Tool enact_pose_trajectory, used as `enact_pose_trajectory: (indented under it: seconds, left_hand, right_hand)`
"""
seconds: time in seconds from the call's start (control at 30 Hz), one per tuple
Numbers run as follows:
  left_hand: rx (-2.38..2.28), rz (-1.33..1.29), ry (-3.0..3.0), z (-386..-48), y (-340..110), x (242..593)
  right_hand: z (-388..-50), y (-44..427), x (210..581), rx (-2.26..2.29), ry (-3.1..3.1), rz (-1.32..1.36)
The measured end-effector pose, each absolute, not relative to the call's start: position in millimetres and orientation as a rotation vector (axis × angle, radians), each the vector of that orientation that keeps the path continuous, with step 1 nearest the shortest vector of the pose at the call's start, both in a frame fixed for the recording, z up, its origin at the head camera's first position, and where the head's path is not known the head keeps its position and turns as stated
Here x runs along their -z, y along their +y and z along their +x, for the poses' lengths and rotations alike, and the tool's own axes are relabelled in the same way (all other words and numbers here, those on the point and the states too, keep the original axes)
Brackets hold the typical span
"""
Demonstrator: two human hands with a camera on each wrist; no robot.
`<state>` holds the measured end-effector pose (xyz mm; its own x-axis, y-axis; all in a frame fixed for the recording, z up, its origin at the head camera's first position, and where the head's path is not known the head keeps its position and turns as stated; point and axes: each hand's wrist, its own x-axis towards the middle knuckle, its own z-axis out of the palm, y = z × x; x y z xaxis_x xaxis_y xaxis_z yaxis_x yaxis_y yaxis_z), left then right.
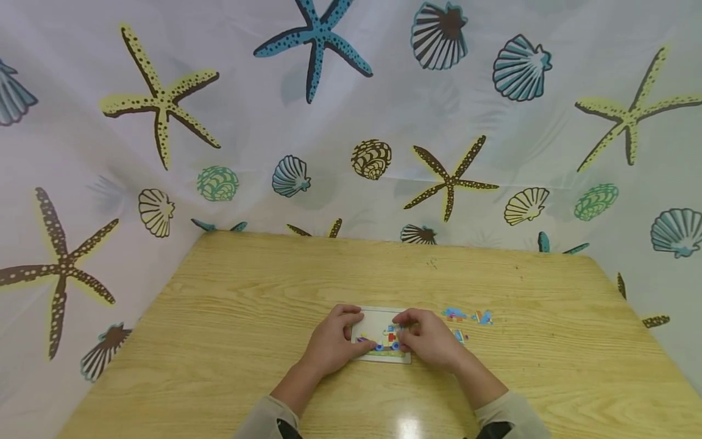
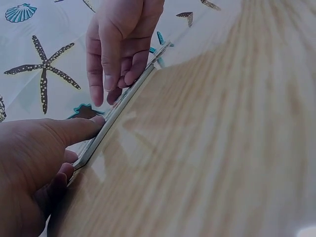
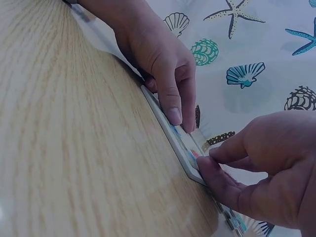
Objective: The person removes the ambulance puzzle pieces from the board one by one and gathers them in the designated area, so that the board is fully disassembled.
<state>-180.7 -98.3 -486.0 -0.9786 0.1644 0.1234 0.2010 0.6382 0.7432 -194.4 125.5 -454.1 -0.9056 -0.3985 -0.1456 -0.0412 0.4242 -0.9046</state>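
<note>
The left hand [image 1: 331, 344] grips the board [image 1: 375, 317] on the tabletop [image 1: 241, 317] at nine o'clock; at three, the right hand [image 1: 431, 339] has fingers nearly meeting, any hold too hidden to tell. An outward swing could scatter the loose pieces [image 1: 454, 314] at two.

Site is a screened-off work area around one wood-grain table [image 1: 263, 280]; whether home, shop or office cannot be determined. Pale cloth [image 1: 340, 134] printed with starfish [image 1: 318, 33] and shells [image 1: 436, 39] hangs behind the table and along its left and right sides, hiding any wider surroundings from view.
</note>
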Motion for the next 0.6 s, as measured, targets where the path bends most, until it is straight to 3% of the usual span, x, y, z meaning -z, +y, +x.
enact_pose_trajectory:
  seconds: [0.6]
  left_hand:
    - [1.279,-0.32,-2.808,-181.2,-98.1,486.2]
  right_hand:
    - [-193.1,128.3,450.1,1.188,2.574,-0.562]
